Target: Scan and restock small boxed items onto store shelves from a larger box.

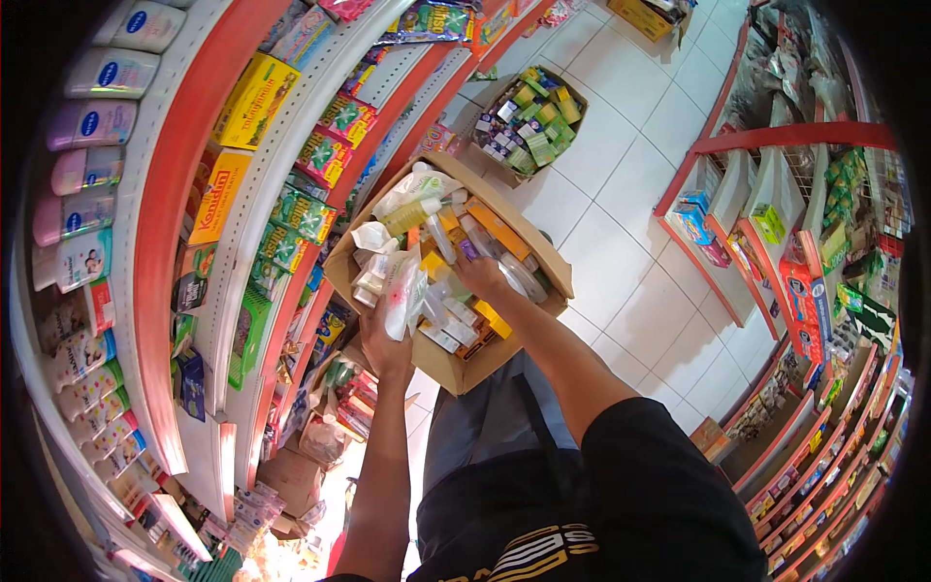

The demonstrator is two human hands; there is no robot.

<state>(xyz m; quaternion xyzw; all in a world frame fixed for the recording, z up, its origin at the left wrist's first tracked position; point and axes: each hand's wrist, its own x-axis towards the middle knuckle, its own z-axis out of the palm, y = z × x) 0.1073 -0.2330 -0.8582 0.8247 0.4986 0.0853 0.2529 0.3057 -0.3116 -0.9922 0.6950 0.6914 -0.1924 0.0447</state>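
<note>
Fingers of left hand (pixel 379 341) clamp white plastic packet (pixel 400 299) over left side of cardboard box (pixel 444 372); right hand (pixel 481 277) sits inside, among bottles (pixel 412 215); whether its fingers grip anything, I can't tell.

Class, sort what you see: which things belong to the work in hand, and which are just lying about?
Apparently part of the work:
left hand, holding a white plastic-wrapped item
right hand, inside the cardboard box; its grip is unclear
yellow-green bottle in that box

Just lying about:
small cartons in the floor box
yellow carton, left shelf
</note>
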